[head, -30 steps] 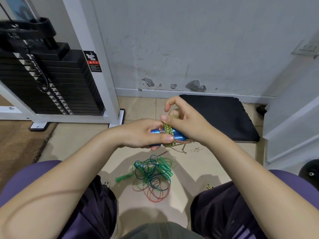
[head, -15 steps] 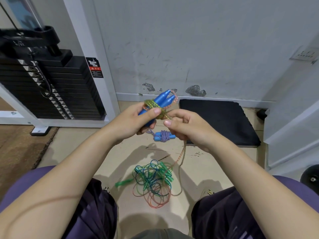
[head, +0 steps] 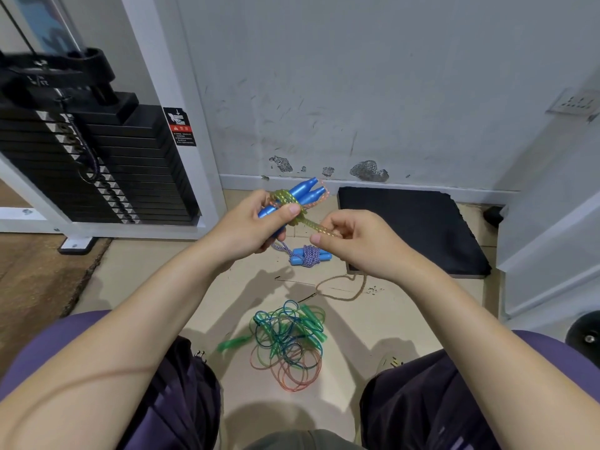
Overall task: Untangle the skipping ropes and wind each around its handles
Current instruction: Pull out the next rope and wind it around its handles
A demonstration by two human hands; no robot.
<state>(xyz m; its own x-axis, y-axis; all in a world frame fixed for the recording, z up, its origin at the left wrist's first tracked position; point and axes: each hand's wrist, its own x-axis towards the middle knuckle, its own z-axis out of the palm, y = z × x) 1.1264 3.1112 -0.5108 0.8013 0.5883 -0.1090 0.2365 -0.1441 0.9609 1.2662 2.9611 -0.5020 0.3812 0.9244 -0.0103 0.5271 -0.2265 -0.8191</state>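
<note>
**Soft indoor light, wide-angle bend**

The room around me is evenly and moderately lit, with no glare. Soft shadows of my arms fall on the floor (head: 357, 323) below them, towards 6 o'clock, so the light sits overhead. The wall (head: 357, 76) looks flat and dull. Straight lines bow at 3 and 9 o'clock. The center is sharp; edges smear slightly.

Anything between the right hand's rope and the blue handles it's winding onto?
Nothing visible. The right hand pinches the yellow rope, which runs straight across open air to the blue handles gripped by the left hand. The wound blue rope and the tangle lie on the floor below.
</note>
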